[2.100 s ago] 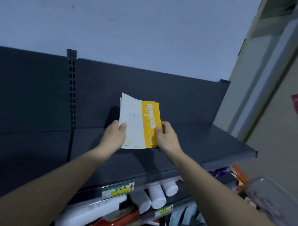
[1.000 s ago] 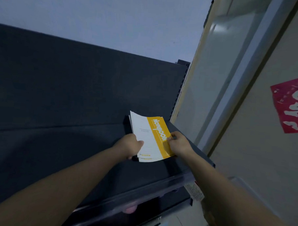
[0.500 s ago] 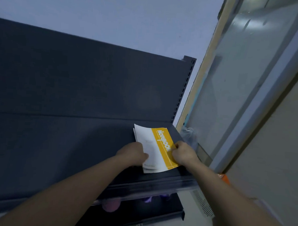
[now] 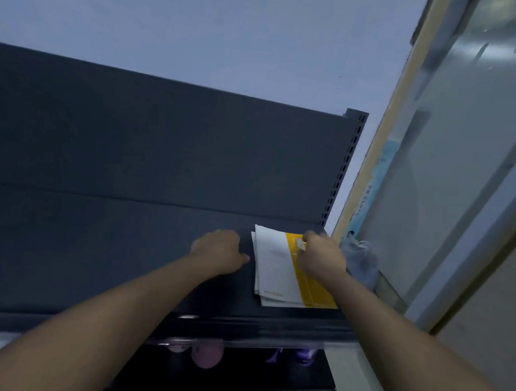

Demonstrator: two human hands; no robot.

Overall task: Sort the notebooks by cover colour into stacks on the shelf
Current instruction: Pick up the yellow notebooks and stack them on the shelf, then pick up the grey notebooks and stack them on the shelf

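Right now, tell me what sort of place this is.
Probably a shop aisle: a dark metal shelf with a slotted upright, goods on the tier below, and yellow notebooks lying on it.

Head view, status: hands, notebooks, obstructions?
Left hand curled beside notebook stack, holding nothing. Right hand on its yellow band, grip unclear. Stack flat on shelf, right end. Plastic bag alongside.

Crumpled plastic bag point(image 4: 359, 259) beside glass panel point(image 4: 444, 174); pale wall point(image 4: 228, 31)

Notebooks point(image 4: 277, 270) at the shelf's point(image 4: 100, 262) right end.
Stack flat on the shelf, left hand point(image 4: 218, 252) just beside its left edge, right hand point(image 4: 322, 257) on top.
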